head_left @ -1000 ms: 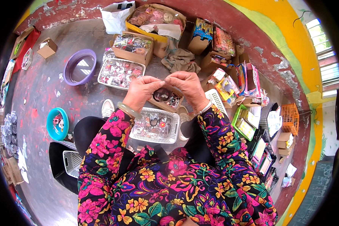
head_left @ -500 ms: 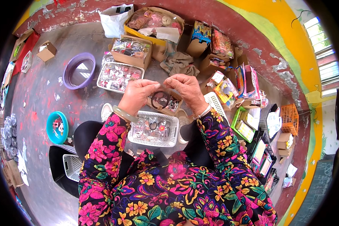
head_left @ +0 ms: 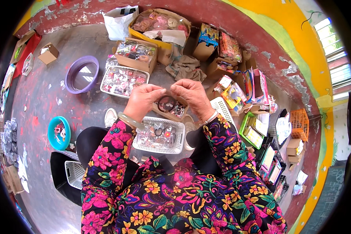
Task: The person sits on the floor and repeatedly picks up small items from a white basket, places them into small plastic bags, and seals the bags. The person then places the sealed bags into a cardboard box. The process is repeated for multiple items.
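Pinch grip: left hand and right hand both bring thumb to index finger, mid-frame, tips a small gap apart. Can't tell whether anything fine is held between them — too small.
Dark ring: just below the fingertips in the picture, over the left end of the small cardboard box. Hanging or lying in the box? Can't tell.
White basket: below the box, centre of frame, with clear-wrapped pieces inside.
Pressure: light fingertip contact looks right; clenching would likely cost feel on small parts.
Hand height: pinches best kept about level, any pull small and slow — a jerk could flick a piece away.
Drop zone: working above box or basket seems sensible, since either could catch a slip.
Bangle: loose-looking on left wrist, so worth holding clear of the basket rim.
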Demonstrator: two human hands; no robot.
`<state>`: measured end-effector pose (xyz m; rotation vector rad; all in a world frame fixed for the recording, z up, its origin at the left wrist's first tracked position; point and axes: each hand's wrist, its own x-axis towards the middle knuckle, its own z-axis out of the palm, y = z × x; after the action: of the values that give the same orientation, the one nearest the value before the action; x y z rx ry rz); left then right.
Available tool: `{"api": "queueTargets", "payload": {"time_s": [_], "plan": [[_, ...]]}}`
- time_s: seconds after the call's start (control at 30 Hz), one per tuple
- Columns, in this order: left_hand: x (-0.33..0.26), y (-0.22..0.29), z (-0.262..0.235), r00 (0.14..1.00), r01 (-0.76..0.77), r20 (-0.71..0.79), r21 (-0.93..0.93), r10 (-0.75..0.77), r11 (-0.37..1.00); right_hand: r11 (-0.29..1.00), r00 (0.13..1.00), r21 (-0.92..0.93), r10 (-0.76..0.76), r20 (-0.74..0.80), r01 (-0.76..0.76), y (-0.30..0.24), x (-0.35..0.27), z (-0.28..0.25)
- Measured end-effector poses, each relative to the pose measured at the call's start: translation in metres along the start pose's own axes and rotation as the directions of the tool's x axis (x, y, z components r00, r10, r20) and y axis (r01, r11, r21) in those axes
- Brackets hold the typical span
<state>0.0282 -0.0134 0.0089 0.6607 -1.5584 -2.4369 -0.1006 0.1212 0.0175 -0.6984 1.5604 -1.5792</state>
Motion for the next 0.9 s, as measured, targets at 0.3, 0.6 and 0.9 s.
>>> {"api": "queueTargets", "payload": {"time_s": [0.3,0.6,0.9], "plan": [[-0.0019,0.0078,-0.0007,1.000,0.012,0.016,0.056,-0.013,0.998,1.000,1.000,-0.012,-0.016,-0.021,0.016,-0.0028,-0.0022,-0.0017],[-0.0005,0.0058,-0.0071,0.999,-0.005,0.049,0.041,0.003,0.999,0.998,0.998,0.030,-0.057,-0.007,0.057,-0.0039,-0.0024,-0.0003],[-0.0001,0.0008,-0.0088,0.996,-0.058,-0.077,-0.039,0.055,0.998,0.983,0.986,0.076,0.166,0.029,-0.168,-0.0015,0.0002,-0.0054]]}}
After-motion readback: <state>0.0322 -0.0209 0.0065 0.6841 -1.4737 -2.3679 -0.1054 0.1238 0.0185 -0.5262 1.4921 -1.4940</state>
